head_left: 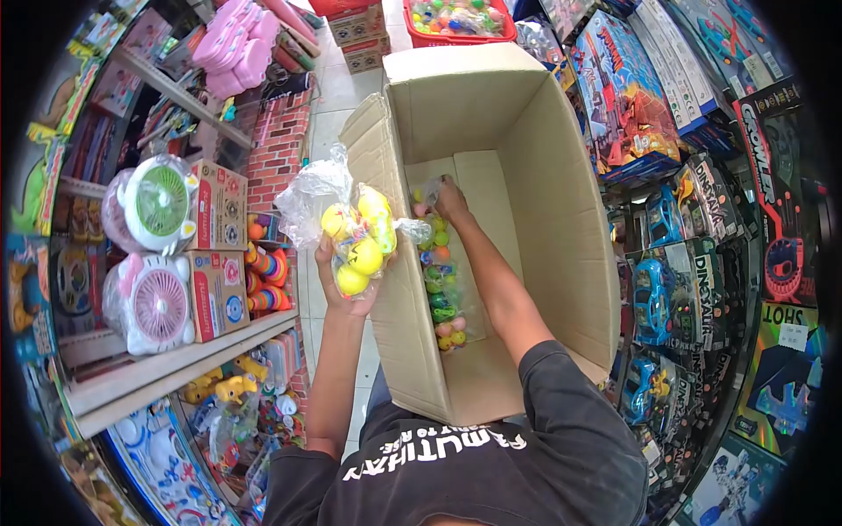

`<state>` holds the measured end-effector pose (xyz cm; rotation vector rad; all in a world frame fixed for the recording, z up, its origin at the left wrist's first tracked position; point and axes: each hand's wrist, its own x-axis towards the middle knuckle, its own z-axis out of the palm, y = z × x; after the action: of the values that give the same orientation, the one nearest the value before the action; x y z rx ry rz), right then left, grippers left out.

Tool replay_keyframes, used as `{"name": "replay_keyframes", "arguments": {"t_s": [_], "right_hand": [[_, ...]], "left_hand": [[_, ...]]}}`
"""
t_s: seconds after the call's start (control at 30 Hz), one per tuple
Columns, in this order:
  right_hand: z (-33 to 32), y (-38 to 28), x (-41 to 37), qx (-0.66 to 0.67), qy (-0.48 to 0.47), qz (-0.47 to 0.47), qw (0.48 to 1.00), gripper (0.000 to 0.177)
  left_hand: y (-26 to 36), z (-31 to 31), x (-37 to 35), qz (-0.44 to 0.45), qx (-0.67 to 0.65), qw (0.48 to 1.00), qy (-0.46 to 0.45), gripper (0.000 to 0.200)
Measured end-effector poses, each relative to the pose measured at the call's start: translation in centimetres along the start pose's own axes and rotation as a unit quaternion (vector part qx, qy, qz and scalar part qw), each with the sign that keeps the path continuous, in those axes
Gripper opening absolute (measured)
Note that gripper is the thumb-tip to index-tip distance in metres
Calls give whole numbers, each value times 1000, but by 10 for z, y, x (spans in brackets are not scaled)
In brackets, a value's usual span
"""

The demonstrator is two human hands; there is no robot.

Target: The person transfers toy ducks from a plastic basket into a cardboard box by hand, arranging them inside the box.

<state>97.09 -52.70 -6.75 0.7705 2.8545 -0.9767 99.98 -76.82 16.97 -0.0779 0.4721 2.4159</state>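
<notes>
My left hand (344, 285) is wrapped round a clear plastic bag of yellow balls (362, 254), held up just outside the left wall of a large open cardboard box (553, 175). Inside that box, my right hand (452, 200) reaches down to the far left corner, its fingers closed at the clear plastic end of a packet. Along the left side of the box floor lie packets of small colourful balls (441, 280), in green, pink, yellow and orange. The left flap of the box (399, 333) stands partly under the bag.
Shelves on the left hold wrapped fans (158, 202), fan boxes (219, 206) and stacking rings (274, 280). Boxed toys (623, 96) and blue toy cars (653, 298) line the right. Beyond the box is a red basket (460, 39) of bagged balls.
</notes>
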Motion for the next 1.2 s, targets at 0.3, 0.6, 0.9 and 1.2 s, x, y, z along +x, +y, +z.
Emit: {"name": "replay_keyframes", "arguments": {"t_s": [0.3, 0.6, 0.9, 1.2], "right_hand": [[10, 8, 1, 40, -110, -46, 992, 51], [-165, -87, -31, 97, -213, -200, 951, 23], [-246, -253, -144, 148, -161, -235, 947, 30], [-191, -275, -130, 301, 7, -192, 934, 31]], "left_hand": [[13, -9, 13, -58, 23, 998, -34, 54], [19, -2, 1, -71, 48, 994, -61, 55], [34, 18, 8, -4, 173, 984, -44, 53], [86, 3, 52, -103, 113, 983, -97, 55]]}}
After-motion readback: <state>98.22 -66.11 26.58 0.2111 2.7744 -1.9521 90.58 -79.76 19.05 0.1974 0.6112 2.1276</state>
